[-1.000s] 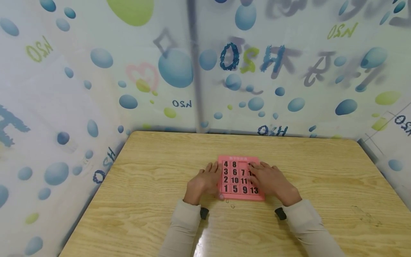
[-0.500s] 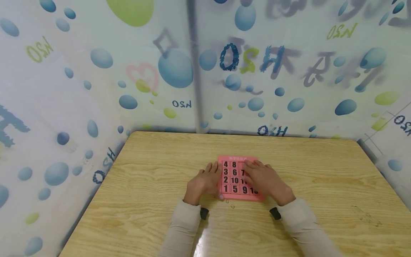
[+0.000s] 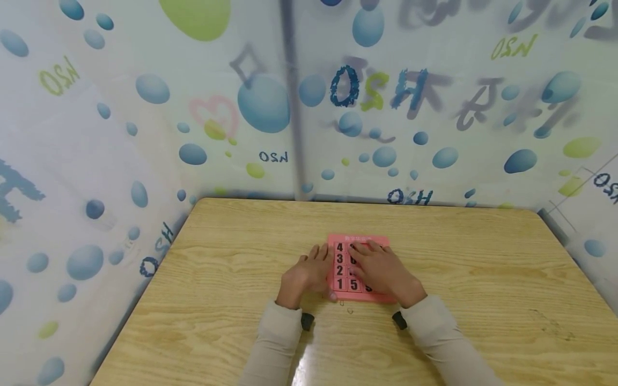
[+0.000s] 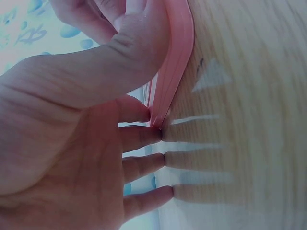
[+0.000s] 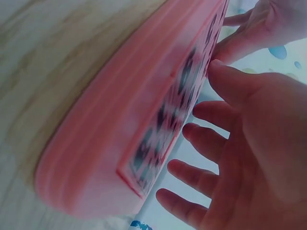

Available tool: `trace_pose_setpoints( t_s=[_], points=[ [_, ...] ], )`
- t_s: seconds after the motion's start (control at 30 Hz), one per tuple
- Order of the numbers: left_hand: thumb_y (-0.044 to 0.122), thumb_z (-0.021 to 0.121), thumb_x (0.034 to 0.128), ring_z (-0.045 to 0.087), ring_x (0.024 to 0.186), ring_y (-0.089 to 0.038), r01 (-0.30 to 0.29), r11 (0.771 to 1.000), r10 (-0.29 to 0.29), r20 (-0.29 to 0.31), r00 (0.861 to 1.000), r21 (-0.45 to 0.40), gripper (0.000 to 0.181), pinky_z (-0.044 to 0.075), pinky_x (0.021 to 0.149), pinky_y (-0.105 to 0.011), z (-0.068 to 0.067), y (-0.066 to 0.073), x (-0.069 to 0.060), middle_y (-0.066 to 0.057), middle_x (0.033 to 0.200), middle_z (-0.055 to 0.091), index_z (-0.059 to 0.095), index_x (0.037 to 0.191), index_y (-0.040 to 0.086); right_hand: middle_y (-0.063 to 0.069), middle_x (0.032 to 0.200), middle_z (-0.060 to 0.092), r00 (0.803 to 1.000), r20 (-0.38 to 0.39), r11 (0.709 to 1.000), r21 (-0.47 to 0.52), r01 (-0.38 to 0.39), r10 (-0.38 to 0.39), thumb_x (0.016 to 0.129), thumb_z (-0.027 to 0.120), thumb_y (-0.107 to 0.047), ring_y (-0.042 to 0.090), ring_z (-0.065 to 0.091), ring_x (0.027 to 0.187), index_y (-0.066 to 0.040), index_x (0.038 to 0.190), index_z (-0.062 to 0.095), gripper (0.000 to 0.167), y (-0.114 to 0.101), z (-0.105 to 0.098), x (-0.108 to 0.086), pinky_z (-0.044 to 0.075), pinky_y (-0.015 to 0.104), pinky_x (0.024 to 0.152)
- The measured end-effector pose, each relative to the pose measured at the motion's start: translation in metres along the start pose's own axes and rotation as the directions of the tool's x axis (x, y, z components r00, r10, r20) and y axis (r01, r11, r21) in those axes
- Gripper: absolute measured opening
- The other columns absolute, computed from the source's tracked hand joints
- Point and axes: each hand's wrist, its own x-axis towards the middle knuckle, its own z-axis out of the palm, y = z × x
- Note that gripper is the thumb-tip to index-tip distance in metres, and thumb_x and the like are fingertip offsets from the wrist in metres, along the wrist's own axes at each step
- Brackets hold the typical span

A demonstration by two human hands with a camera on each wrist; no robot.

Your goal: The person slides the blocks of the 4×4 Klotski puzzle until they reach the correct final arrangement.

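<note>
A pink number slide puzzle (image 3: 361, 296) lies flat on the table, its tiles printed with black numbers. My left hand (image 3: 308, 274) rests along its left side. In the left wrist view, the left fingers (image 4: 141, 139) are straight with their tips down on the tabletop, and the thumb (image 4: 139, 52) lies against the puzzle's near corner. Over the tiles spreads my right hand (image 3: 383, 271), covering the middle and right columns. Loosely extended fingers (image 5: 194, 177) of the right hand show in the right wrist view; fingertip contact with the tiles is hard to tell. Tiles 4, 3, 2, 1 and 5 show.
The wooden table (image 3: 232, 241) extends around the puzzle on all sides. Behind and to the left stand pale curtain walls (image 3: 232, 107) printed with blue and green drops. A dark wrist device (image 3: 307, 321) sits by the left cuff, another (image 3: 399, 320) by the right.
My right hand has slid leftward across the puzzle, from the right columns toward the second column, covering more tiles. The left hand and the puzzle frame stay in place.
</note>
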Motion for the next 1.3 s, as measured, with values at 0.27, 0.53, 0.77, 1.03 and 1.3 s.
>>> trace_pose_setpoints(
  t_s=[0.27, 0.53, 0.77, 1.03, 1.3],
  points=[
    [0.043, 0.083, 0.0760, 0.002, 0.154, -0.027, -0.007, 1.000, 0.007, -0.001, 1.000, 0.004, 0.117, 0.015, 0.124, -0.047, 0.000, 0.000, 0.000, -0.009, 0.168, 0.004, 0.010, 0.161, 0.010, 0.008, 0.156, 0.042, 1.000, 0.001, 1.000, -0.006, -0.003, 0.003, 0.103, 0.049, -0.040, 0.039, 0.034, 0.144, -0.014, 0.150, 0.045, 0.054, -0.001, -0.001, 0.000, 0.033, 0.065, 0.111],
    [0.043, 0.083, 0.0760, 0.001, 0.154, -0.027, -0.003, 1.000, 0.003, 0.004, 1.000, 0.008, 0.117, 0.015, 0.124, -0.046, 0.000, 0.001, -0.001, -0.008, 0.168, 0.004, 0.009, 0.161, 0.010, 0.009, 0.154, 0.044, 1.000, 0.006, 1.000, -0.019, -0.002, 0.002, 0.104, 0.049, -0.040, 0.039, 0.037, 0.142, -0.013, 0.149, 0.048, 0.052, 0.002, -0.003, -0.003, 0.036, 0.064, 0.109],
    [0.043, 0.083, 0.0758, 0.002, 0.154, -0.027, -0.008, 1.000, 0.008, -0.002, 1.000, 0.009, 0.117, 0.014, 0.124, -0.047, 0.000, 0.001, -0.002, -0.009, 0.168, 0.004, 0.010, 0.161, 0.010, 0.010, 0.153, 0.045, 1.000, -0.006, 1.000, -0.021, -0.007, 0.007, 0.103, 0.050, -0.039, 0.038, 0.040, 0.139, -0.012, 0.147, 0.050, 0.052, 0.006, -0.004, -0.007, 0.038, 0.064, 0.106],
    [0.041, 0.084, 0.0754, 0.002, 0.154, -0.027, -0.005, 1.000, 0.005, -0.006, 1.000, -0.001, 0.117, 0.014, 0.124, -0.046, 0.000, 0.001, -0.002, -0.009, 0.168, 0.004, 0.010, 0.161, 0.010, 0.011, 0.153, 0.045, 1.000, -0.015, 1.000, -0.025, -0.005, 0.004, 0.104, 0.049, -0.039, 0.038, 0.041, 0.138, -0.011, 0.148, 0.048, 0.052, 0.011, -0.006, -0.012, 0.040, 0.062, 0.104],
    [0.042, 0.084, 0.0750, 0.002, 0.154, -0.028, -0.002, 1.000, 0.002, -0.008, 1.000, 0.008, 0.118, 0.015, 0.124, -0.047, 0.000, 0.000, -0.001, -0.009, 0.168, 0.004, 0.010, 0.161, 0.010, 0.010, 0.152, 0.047, 1.000, -0.030, 0.999, -0.041, -0.003, 0.002, 0.104, 0.050, -0.039, 0.037, 0.044, 0.136, -0.012, 0.147, 0.050, 0.051, 0.015, -0.005, -0.015, 0.042, 0.062, 0.102]
  ],
)
